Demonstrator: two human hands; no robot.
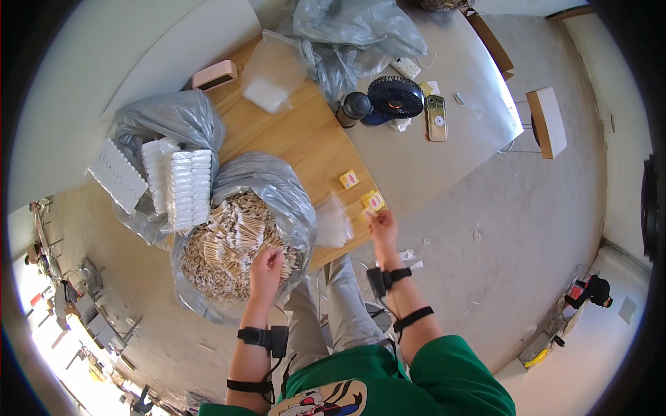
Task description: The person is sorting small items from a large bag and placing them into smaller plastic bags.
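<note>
My left hand hangs over the near right side of a grey plastic bag full of loose cotton swabs. Its fingers are curled together; whether a swab is between them is too small to see. At the table's right corner my right hand has its fingers drawn together at the lower edge of a small stack of yellow cards. I cannot make out what lies between those fingertips. Clear plastic bags lie flat on the wooden table between my hands. Another yellow card pile sits just beyond.
Packed white bundles rest on a grey bag at the left. Farther back are a pink box-shaped device, a clear bag, a dark bottle, a small fan, a phone and crumpled grey plastic.
</note>
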